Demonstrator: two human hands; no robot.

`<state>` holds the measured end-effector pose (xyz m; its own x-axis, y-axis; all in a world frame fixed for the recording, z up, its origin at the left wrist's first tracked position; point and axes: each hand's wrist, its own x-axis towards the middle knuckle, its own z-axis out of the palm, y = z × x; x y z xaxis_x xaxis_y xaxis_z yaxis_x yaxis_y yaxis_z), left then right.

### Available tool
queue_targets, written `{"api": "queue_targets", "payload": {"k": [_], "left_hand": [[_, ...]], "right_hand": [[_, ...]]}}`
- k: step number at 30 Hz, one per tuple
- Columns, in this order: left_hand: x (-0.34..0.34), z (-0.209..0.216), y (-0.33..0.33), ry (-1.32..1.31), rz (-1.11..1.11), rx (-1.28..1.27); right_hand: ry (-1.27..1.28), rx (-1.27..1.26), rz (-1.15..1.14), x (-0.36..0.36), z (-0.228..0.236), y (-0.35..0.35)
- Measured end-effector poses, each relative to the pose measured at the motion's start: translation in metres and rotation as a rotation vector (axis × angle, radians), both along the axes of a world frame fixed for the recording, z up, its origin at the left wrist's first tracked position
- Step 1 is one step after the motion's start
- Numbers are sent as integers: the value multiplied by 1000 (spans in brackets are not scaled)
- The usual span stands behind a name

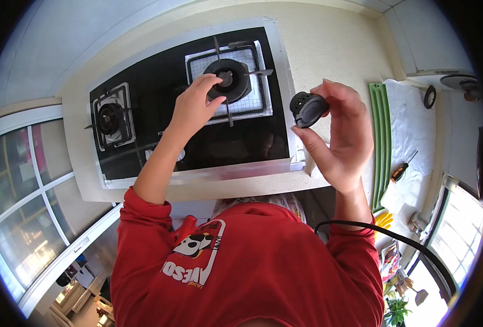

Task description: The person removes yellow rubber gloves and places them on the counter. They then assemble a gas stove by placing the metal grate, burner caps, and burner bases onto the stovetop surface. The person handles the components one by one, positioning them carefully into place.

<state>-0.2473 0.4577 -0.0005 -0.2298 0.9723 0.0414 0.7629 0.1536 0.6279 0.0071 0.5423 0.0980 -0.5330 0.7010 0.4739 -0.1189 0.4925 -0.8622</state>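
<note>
My right hand (344, 128) holds up a small black burner cap (310, 110), pinched between thumb and fingers, right of the stove. Its side has small holes and its face is flat and round. Over the right burner (240, 82) of the black gas stove reaches my left hand (195, 103). Thumb and fingers are apart there, with the fingertips at the burner's round centre (225, 79); whether they touch it is hard to tell. A black pan support (264, 72) with prongs surrounds this burner, over a tray lined with checked foil.
A second, smaller burner (109, 119) sits at the stove's left. On the right-hand counter lie a green ridged strip (380, 141), a screwdriver (400, 172) with an orange and black handle, and a black ring (429, 97). A black cable (399, 235) crosses near my right arm.
</note>
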Motion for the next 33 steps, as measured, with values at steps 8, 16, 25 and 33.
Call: {"api": "queue_targets", "payload": {"k": [8,16,25,33], "left_hand": [[29,92,-11,-747,-71,297],[64,150,-18,-381,-360,470],[124,188,-29,1,-309,695],[167,206,-40,176,-302,794]], "right_hand": [[40,-36,-35,-27,9,-18],[296,-425,224,-16,31,-33],[586,-1231,904,32,40,-28],[744,-1250,1069,59,41,-40]]}}
